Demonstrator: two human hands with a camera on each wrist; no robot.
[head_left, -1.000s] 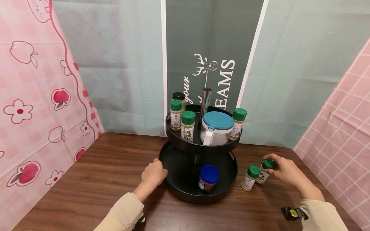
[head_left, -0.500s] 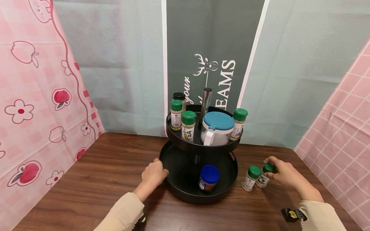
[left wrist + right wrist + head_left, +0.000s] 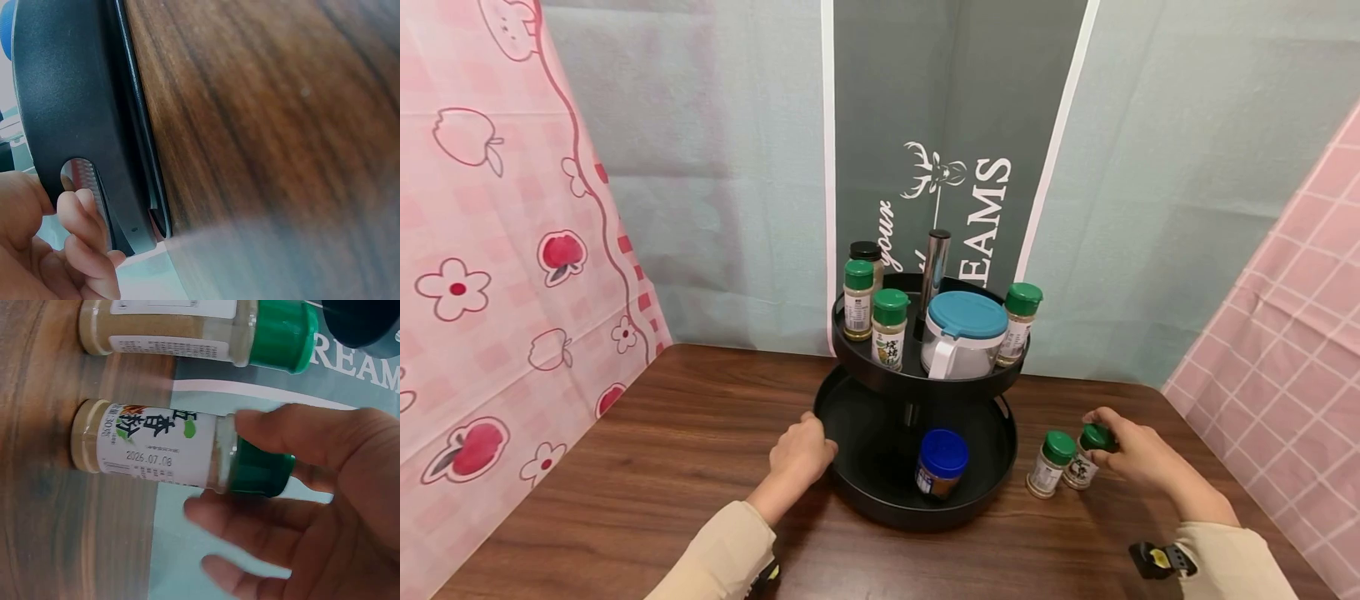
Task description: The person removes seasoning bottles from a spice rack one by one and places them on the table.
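My left hand (image 3: pixel 802 452) grips the left side of the two-tier black turntable rack at its lower tray (image 3: pixel 880 510). In the left wrist view, the thumb lies over the rim and the curled fingers are at the handle slot (image 3: pixel 80 170). My right hand (image 3: pixel 1138 448) holds a green-capped spice jar (image 3: pixel 156 444) by its cap, thumb on one side and fingers on the other. This jar stands upright on the wooden table. Close beside it stands a second green-capped spice jar (image 3: pixel 1049 467). A blue-lidded jar (image 3: pixel 943 463) sits in the lower tray.
The upper tray (image 3: pixel 902 382) carries several green-capped jars, among them one at the right (image 3: pixel 1018 323), a black-lidded jar (image 3: pixel 867 252) and a blue-lidded seasoning pot (image 3: pixel 964 333). A metal post (image 3: pixel 934 271) rises through it. Cloth hangs behind; pink sheets (image 3: pixel 1292 350) flank the table (image 3: pixel 647 467).
The spice jar in my right hand has shifted slightly toward me and now stands nearly level with its neighbour. My left hand and the rack keep their place.
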